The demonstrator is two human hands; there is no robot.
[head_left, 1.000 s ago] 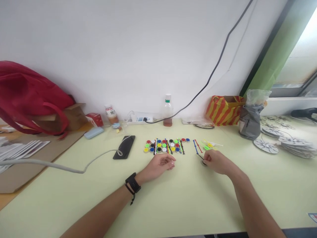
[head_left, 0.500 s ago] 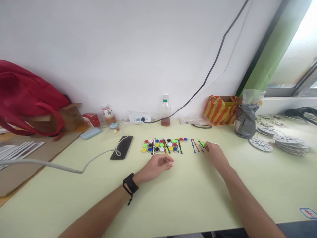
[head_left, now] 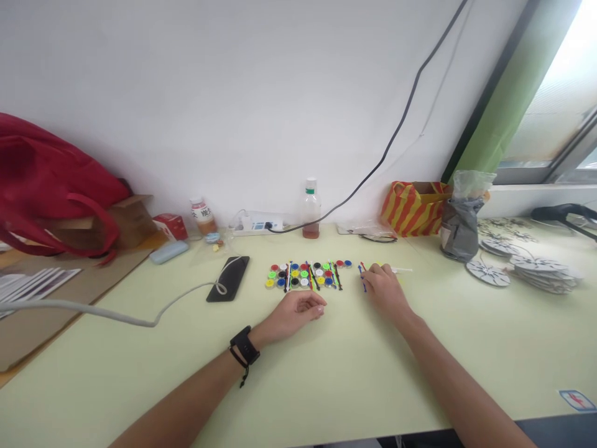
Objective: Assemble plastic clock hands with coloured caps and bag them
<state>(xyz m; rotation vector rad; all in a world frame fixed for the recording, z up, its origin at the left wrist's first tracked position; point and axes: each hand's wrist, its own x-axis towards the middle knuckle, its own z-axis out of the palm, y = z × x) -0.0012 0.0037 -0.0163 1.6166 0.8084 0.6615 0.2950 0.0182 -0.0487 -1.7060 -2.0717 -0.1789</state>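
Note:
My left hand rests on the table, its fingers loosely curled with nothing visible in them. Just beyond it lie rows of small round coloured discs with thin plastic sticks between them. To the right, the fingers of my right hand are drawn together at a red plastic stick, and they cover most of it. A blue plastic stick lies beside those fingertips. Behind my right hand a white stick shows, along with a bit of yellow.
A black phone with a pale cable over it lies on the left. Along the wall stand a bottle, a power strip and a striped bag. Patterned round plates are stacked at the right.
My right hand has moved left, from the green stick to the red and blue sticks. The white stick behind it is now more visible. My left hand stays in place.

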